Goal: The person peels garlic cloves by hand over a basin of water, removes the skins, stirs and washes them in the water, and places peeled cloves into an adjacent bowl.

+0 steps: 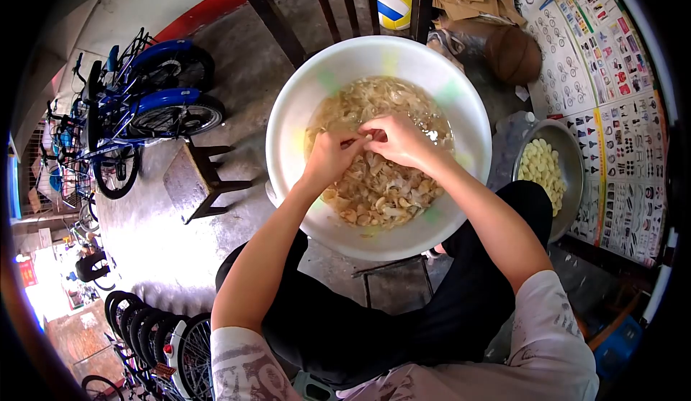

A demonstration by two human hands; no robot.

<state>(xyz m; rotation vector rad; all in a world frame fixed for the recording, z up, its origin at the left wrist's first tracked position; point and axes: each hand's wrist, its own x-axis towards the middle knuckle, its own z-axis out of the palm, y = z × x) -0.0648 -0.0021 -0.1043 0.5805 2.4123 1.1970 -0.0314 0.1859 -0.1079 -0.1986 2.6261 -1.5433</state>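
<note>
1. So the big white basin [288, 116] sits right in front of the person, and it's got cloudy water with a heap of garlic-looking cloves and papery skins [385, 203] soaking in it.
2. Left hand [332, 159] is over the middle of the basin, fingers curled in, tips right up against the other hand's.
3. Right hand [403, 140] comes in from the right, thumb and fingers bent together at the same spot. Fingertips hide whatever's between them, so I can't tell if either hand is actually gripping a clove.
4. Just right of the basin there's a metal bowl [576, 178] with a pile of pale peeled cloves [541, 172] in it.
5. Far side: dark wooden chair [270, 16], with a yellow, blue and white ball [394, 6] beyond its slats. Brown ball [513, 54] at far right, near a printed sheet [619, 113].
6. Left: small stool [191, 181], then blue bikes [162, 106] farther out.
</note>
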